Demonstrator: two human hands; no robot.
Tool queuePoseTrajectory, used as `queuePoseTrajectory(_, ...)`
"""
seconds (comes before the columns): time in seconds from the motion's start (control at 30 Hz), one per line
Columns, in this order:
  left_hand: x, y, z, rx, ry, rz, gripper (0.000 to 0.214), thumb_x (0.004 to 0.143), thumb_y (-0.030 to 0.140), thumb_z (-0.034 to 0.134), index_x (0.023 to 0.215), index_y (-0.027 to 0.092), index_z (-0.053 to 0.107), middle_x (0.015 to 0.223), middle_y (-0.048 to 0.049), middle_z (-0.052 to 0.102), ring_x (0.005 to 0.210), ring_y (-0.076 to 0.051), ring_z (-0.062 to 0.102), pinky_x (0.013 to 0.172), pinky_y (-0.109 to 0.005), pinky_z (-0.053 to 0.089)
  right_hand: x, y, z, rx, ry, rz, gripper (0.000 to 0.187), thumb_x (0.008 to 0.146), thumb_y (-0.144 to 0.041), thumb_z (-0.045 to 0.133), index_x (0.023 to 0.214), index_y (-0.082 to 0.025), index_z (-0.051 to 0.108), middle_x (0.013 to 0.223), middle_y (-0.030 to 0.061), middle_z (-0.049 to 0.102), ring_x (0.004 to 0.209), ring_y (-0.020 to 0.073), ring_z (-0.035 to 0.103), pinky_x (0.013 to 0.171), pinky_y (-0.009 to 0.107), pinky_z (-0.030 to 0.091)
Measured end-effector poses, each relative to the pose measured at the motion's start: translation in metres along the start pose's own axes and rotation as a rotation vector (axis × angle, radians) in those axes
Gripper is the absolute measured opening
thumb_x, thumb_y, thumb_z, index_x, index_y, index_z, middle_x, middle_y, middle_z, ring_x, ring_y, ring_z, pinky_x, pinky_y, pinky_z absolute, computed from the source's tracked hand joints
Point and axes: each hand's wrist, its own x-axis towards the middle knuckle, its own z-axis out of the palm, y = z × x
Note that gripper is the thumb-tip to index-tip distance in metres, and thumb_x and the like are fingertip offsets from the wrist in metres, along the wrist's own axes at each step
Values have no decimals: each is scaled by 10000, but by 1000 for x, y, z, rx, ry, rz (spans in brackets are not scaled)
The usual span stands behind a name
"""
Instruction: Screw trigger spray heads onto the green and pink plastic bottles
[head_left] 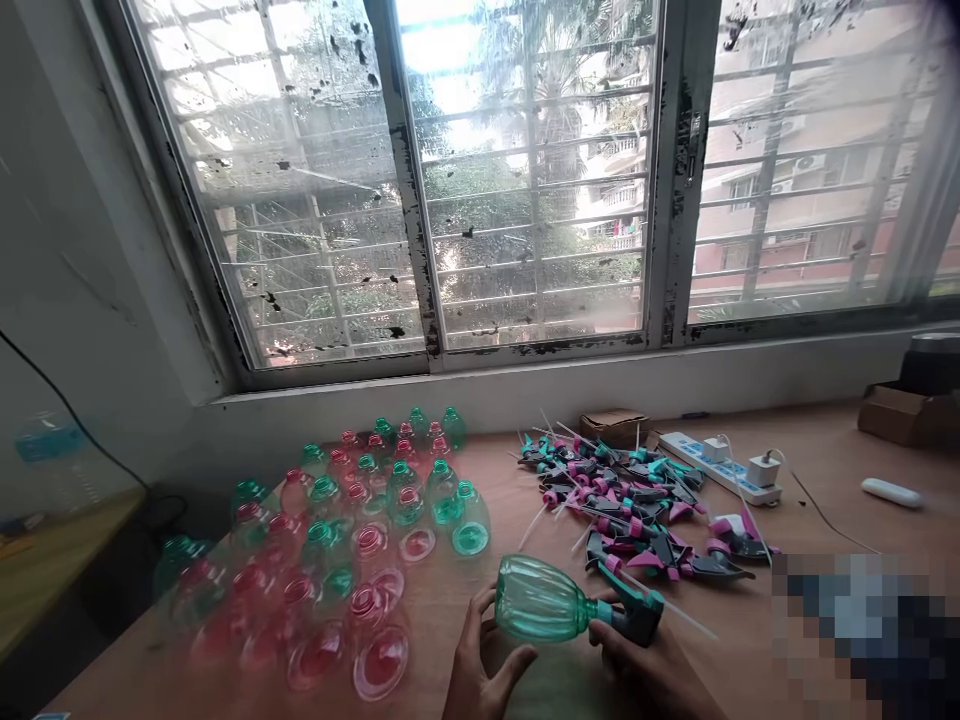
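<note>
At near middle, just above the table (pixel 491 450), a clear green bottle (pixel 540 600) on its side, base to the left, neck to the right. Around its base end, the left hand (pixel 484 660), half open in a C shape, fingers curled by the base and thumb spread along the near side; impossible to tell how firmly gripped. At the neck, closed on a black spray head (pixel 641 615) with a teal trigger and collar, the right hand (pixel 634 660), thumb forward near the collar. Collar up against the bottle's neck; cannot tell how tightly fixed.

To the left, standing close together and uncapped, many pink bottles (pixel 307 650) mixed with green bottles (pixel 471 520). To the right of these, beyond the right hand, a loose pile of spray heads (pixel 660 550) in pink, teal and dark grey, with thin tubes sticking out. Farther right, a white power strip (pixel 739 480) with plugs in it. Behind the pile, a flat cardboard box (pixel 615 430). At the far side, a barred window (pixel 525 200) with peeling frames.
</note>
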Motion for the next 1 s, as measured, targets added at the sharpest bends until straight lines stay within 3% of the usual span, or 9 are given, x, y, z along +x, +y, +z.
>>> queuePoseTrajectory(0.07,0,0,1,-65,-10,-30,516,839,467,681,1269,212,556,1365,-134,607,1177,-314,634,1005,-423,505,-1,1,-2,-62,54,-18,491,568,-498,877,922,-207,703,744,28,738,679,251,666,606,325,520)
queuePoseTrajectory(0.17,1,-2,2,-116,-7,-38,466,902,509,582,1245,195,566,1366,-149,602,1177,-312,636,991,-412,512,-1,3,-4,-116,78,-37,482,536,-477,891,901,-215,717,903,57,767,890,314,684,773,358,540)
queuePoseTrajectory(0.3,2,-6,-1,-49,-31,26,521,903,496,583,1335,210,524,1408,-142,566,1259,-313,575,1025,-404,496,0,3,-1,-58,2,14,471,641,-529,831,951,-210,674,674,4,708,534,190,597,502,294,474)
queuePoseTrajectory(0.37,2,-7,-1,8,-27,45,530,882,466,623,1343,222,530,1437,-130,539,1308,-313,528,1042,-396,486,0,1,2,13,-25,26,480,653,-540,822,958,-210,654,641,-13,678,463,149,537,444,268,431)
queuePoseTrajectory(0.5,0,-8,2,64,45,45,588,802,488,707,1304,214,574,1419,-132,554,1271,-323,558,1017,-386,502,-2,-2,6,32,-13,15,470,634,-524,839,932,-207,661,606,-26,644,461,147,532,443,267,427)
queuePoseTrajectory(0.67,1,-3,2,8,26,8,517,880,503,614,1290,190,581,1419,-145,559,1305,-321,538,1052,-401,479,-2,0,1,-70,44,-34,456,580,-458,877,918,-212,695,746,17,712,626,205,621,559,302,488)
queuePoseTrajectory(0.83,2,-5,-3,50,-2,41,483,880,413,644,1324,239,570,1469,-127,507,1320,-326,521,1020,-402,511,1,6,4,10,21,-2,481,636,-540,822,926,-188,665,616,-8,662,451,134,498,446,274,425)
queuePoseTrajectory(1.0,0,-12,0,95,15,69,567,805,377,725,1331,252,556,1429,-112,538,1297,-315,536,1035,-396,496,-1,1,6,-19,0,4,460,646,-552,807,904,-199,664,597,-13,662,444,143,512,433,269,421)
